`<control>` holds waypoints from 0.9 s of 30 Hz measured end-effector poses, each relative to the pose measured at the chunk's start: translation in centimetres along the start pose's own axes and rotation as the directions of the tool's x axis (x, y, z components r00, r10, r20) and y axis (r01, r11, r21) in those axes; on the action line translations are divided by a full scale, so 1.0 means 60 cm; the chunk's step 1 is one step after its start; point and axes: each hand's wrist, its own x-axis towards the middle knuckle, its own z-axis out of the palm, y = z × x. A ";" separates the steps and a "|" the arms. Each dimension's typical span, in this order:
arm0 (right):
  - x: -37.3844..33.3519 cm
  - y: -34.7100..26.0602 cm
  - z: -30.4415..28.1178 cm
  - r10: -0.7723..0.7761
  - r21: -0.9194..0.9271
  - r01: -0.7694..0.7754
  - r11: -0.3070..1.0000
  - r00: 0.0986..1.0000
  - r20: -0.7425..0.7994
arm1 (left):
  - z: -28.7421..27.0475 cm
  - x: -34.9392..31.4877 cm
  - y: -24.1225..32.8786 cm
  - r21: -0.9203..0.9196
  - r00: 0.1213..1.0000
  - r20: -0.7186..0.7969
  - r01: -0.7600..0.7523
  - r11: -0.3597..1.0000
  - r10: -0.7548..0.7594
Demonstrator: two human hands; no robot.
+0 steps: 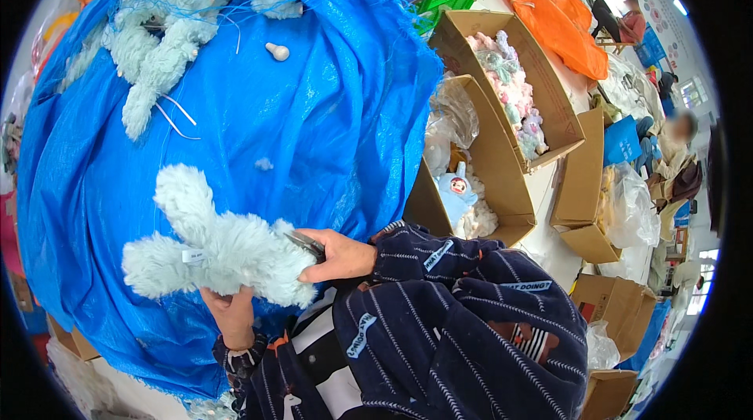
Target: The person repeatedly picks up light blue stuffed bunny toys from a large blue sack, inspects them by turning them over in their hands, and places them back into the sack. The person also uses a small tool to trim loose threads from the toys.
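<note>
A pale mint-green, long-pile plush piece point(235, 251) lies over the near part of a crinkled, bright blue plastic sheet point(329, 138), in front of the person's body. Its two thick lobes point left and up-left, and a small white fabric label point(194, 255) sits on the lower one. The left hand point(229, 314) grips the plush's near edge, its fingers partly hidden beneath the fur. The right hand point(339, 255) is closed around a dark, narrow tool point(306, 243) at the plush's right end, with the thumb against the fur; the tool's tip cannot be made out.

Beyond, on the sheet, are a small tuft of pale fluff point(264, 163), thin white strips point(179, 116), a small off-white, round-headed peg point(277, 51) and a heap of matching fluffy plush pieces point(161, 40). To the right stand open brown cardboard boxes point(561, 118) containing pastel plush toys point(506, 79).
</note>
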 end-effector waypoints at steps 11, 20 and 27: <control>-0.151 -0.174 -0.218 -0.538 0.324 0.789 0.522 0.599 -0.593 | 0.041 0.048 0.034 -0.085 0.999 0.021 0.036 0.996 -0.034; -0.003 -0.236 -0.133 -0.599 -0.405 0.459 0.791 0.443 -0.667 | 0.007 0.026 -0.004 -0.145 0.990 0.076 0.127 0.981 -0.117; 0.268 -0.195 -0.017 -0.667 -0.893 0.397 0.211 0.726 0.165 | -0.015 0.007 -0.001 -0.102 0.986 0.043 0.164 0.981 -0.161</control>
